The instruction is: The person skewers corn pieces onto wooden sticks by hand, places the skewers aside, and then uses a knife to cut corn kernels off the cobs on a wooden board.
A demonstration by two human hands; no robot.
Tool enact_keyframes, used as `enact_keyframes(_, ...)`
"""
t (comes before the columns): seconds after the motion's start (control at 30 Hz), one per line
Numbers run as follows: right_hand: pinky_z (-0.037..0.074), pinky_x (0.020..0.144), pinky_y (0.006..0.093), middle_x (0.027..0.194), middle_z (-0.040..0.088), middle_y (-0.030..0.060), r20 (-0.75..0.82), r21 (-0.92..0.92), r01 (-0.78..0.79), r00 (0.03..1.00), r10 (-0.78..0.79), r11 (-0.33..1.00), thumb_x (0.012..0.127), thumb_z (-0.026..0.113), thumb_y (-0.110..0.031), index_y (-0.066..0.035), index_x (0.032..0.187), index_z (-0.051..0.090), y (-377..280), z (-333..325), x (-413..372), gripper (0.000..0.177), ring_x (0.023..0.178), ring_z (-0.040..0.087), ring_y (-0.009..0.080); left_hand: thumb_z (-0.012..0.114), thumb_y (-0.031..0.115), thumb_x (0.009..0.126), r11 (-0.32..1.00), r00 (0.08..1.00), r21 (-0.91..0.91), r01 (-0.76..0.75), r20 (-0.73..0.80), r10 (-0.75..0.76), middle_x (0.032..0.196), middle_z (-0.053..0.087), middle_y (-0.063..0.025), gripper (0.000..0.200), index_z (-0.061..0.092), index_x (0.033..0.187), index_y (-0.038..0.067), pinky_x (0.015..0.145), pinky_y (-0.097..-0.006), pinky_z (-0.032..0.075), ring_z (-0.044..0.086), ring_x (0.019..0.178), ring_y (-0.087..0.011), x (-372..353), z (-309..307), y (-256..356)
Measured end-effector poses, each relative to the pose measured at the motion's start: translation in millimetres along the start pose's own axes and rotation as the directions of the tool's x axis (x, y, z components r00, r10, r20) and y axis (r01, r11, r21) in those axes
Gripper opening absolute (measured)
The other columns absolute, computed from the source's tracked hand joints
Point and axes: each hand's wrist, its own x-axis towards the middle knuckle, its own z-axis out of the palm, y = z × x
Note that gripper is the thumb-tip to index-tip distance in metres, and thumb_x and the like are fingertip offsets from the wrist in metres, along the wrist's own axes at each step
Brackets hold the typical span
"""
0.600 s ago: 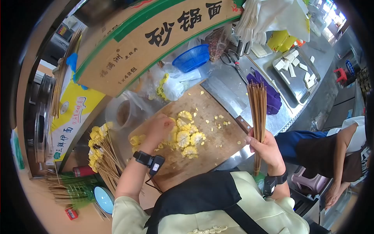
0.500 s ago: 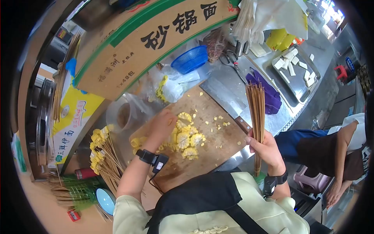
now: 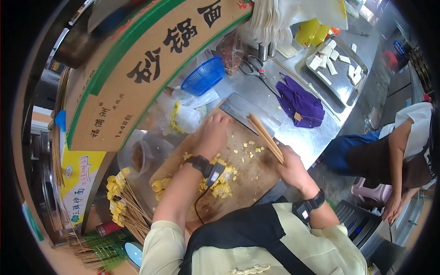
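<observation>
My right hand (image 3: pixel 293 168) is closed round a bundle of thin wooden skewers (image 3: pixel 266 140), which slants up and left over the cutting board's right edge. A cleaver (image 3: pixel 250 113) lies along the far edge of the wooden cutting board (image 3: pixel 250 176); its handle is hidden near my right hand. Over the far part of the board is my left hand (image 3: pixel 213 135), fingers curled and close to the blade. What those fingers hold, if anything, is hidden. Cut corn pieces (image 3: pixel 222 188) lie partly under my left forearm, with loose kernels (image 3: pixel 249 149) scattered to their right.
Skewered corn (image 3: pixel 117 188) stands at the left. A blue basket (image 3: pixel 203 77), scissors (image 3: pixel 256 73), purple cloth (image 3: pixel 300 103) and metal tray (image 3: pixel 341 87) with white pieces lie beyond the board. A large carton (image 3: pixel 137 68) borders the left. Another person (image 3: pixel 380 156) stands at the right.
My left hand has moved from the corn toward the cleaver. My right hand has come inward over the board's edge, tipping the skewers from upright to slanting left. The view has shifted.
</observation>
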Motion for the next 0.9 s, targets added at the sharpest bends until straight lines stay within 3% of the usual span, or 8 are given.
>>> enact_keyframes(0.13,0.043,0.089,0.0421,0.109,0.056,0.0223,0.165,-0.091,-0.188,0.965,0.201,0.978,0.074,0.063,-0.010,0.002,0.111,0.057,-13.1,14.7,16.1,0.039,0.103,0.054,0.0378,0.051,-0.007,0.071,0.999,0.969,0.037,-0.021,0.248,0.011,0.099,0.057,-0.0129,0.024,0.059,0.089,0.006,0.085,-0.0420,0.044,0.052,0.098,-0.0343,-35.4,-2.3,15.4)
enact_keyframes(0.2,0.044,0.088,0.0427,0.107,0.056,0.0216,0.182,-0.089,-0.117,0.974,0.132,0.989,0.074,0.061,-0.007,0.002,0.109,0.058,-18.3,20.8,19.7,0.037,0.100,0.055,0.0376,0.050,-0.007,0.073,0.996,0.921,0.009,-0.087,0.382,0.077,0.096,0.059,-0.0134,0.022,0.061,0.089,0.004,0.082,-0.0441,0.046,0.055,0.094,-0.0346,-49.9,-16.1,23.1)
enact_keyframes(0.4,0.044,0.086,0.0445,0.094,0.059,0.0255,0.150,-0.001,-0.265,0.953,0.263,0.964,0.072,0.059,-0.007,0.005,0.100,0.059,-11.7,-1.1,14.2,0.031,0.097,0.055,0.0402,0.051,-0.004,0.074,0.937,0.976,-0.288,-0.195,0.033,0.213,0.109,0.057,-0.0112,0.037,0.061,0.109,0.007,0.089,-0.0417,0.045,0.052,0.104,-0.0318,-30.3,-1.4,55.6)
enact_keyframes(0.5,0.044,0.086,0.0451,0.096,0.058,0.0264,0.091,-0.062,-0.141,0.985,0.146,0.988,0.072,0.058,-0.006,0.005,0.100,0.059,2.9,-2.8,-3.2,0.030,0.096,0.055,0.0408,0.051,-0.003,0.075,0.929,0.943,-0.210,-0.306,0.068,0.326,0.114,0.055,-0.0104,0.040,0.059,0.112,0.009,0.090,-0.0408,0.045,0.051,0.107,-0.0296,-32.9,7.8,67.1)
enact_keyframes(0.53,0.044,0.085,0.0462,0.097,0.059,0.0265,0.184,-0.084,-0.259,0.945,0.270,0.962,0.072,0.057,-0.006,0.005,0.100,0.059,-1.0,-6.0,-5.9,0.030,0.094,0.055,0.0419,0.052,-0.003,0.074,0.929,0.939,-0.193,-0.316,0.081,0.336,0.113,0.055,-0.0102,0.038,0.060,0.110,0.008,0.090,-0.0410,0.045,0.052,0.107,-0.0296,-33.4,7.9,68.5)
enact_keyframes(0.63,0.043,0.089,0.0448,0.107,0.057,0.0272,0.177,-0.178,-0.189,0.959,0.221,0.966,0.073,0.060,-0.008,0.004,0.108,0.056,1.9,12.2,-5.0,0.038,0.102,0.054,0.0420,0.053,-0.002,0.074,0.932,0.915,-0.152,-0.330,0.190,0.355,0.110,0.058,-0.0096,0.033,0.062,0.104,0.008,0.091,-0.0414,0.045,0.052,0.108,-0.0297,-42.3,1.8,64.7)
enact_keyframes(0.8,0.046,0.081,0.0452,0.095,0.060,0.0272,0.440,0.013,-0.259,0.869,0.227,0.966,0.078,0.057,-0.010,0.004,0.107,0.056,-31.2,33.2,26.1,0.032,0.092,0.058,0.0407,0.054,-0.001,0.073,0.942,0.815,-0.141,-0.305,0.473,0.335,0.104,0.061,-0.0090,0.025,0.065,0.095,0.006,0.090,-0.0413,0.045,0.052,0.108,-0.0321,-57.7,-27.8,39.9)
enact_keyframes(0.9,0.047,0.082,0.0444,0.097,0.061,0.0268,0.408,0.115,-0.242,0.896,0.177,0.963,0.080,0.057,-0.010,0.003,0.110,0.057,-46.7,28.9,39.8,0.032,0.092,0.059,0.0407,0.051,0.001,0.075,0.991,0.970,0.043,-0.130,0.214,0.118,0.107,0.059,-0.0101,0.025,0.063,0.096,0.007,0.087,-0.0407,0.046,0.051,0.106,-0.0284,-46.7,-32.9,14.0)
